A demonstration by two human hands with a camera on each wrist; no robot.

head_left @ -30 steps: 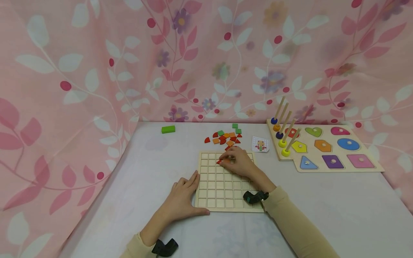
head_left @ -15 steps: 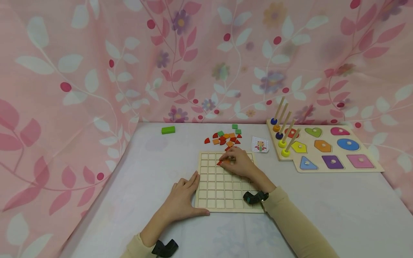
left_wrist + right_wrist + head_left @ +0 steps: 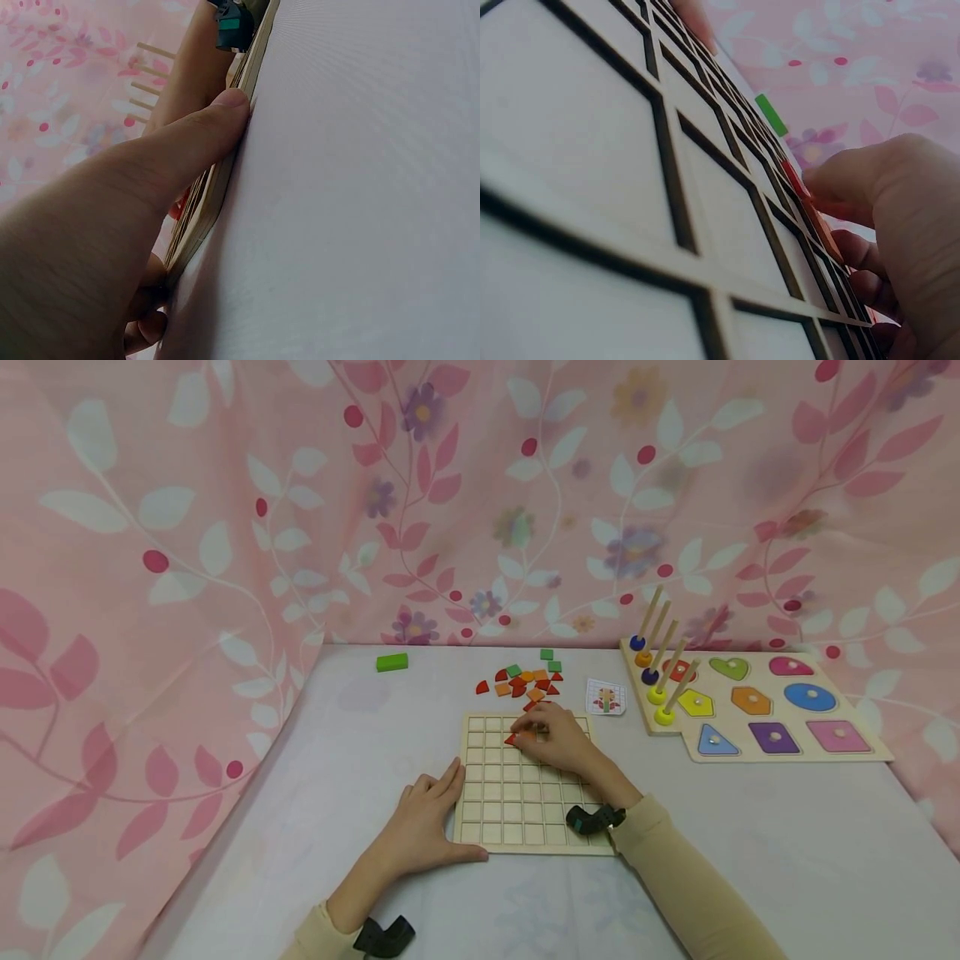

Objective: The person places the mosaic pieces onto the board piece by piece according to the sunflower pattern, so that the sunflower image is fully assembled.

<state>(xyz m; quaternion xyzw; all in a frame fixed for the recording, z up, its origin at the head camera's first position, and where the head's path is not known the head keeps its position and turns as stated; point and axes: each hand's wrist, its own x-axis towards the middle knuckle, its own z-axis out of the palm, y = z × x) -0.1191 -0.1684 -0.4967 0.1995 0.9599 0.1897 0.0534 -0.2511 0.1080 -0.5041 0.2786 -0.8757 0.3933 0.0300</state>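
Pale wooden and ruled into square cells, the grid board (image 3: 512,811) lies on the white tablecloth (image 3: 315,752). Just beyond its right corner, a small card (image 3: 605,697) bears a printed coloured figure over a grid. The left hand (image 3: 418,823) rests with fingers along the board's left edge and thumb at the near edge. Well apart from it, the right hand (image 3: 557,739) pinches a red piece (image 3: 511,739) over the upper cells; whether it is seated, I cannot tell. That hand and its black wrist camera (image 3: 595,819) cover several cells.
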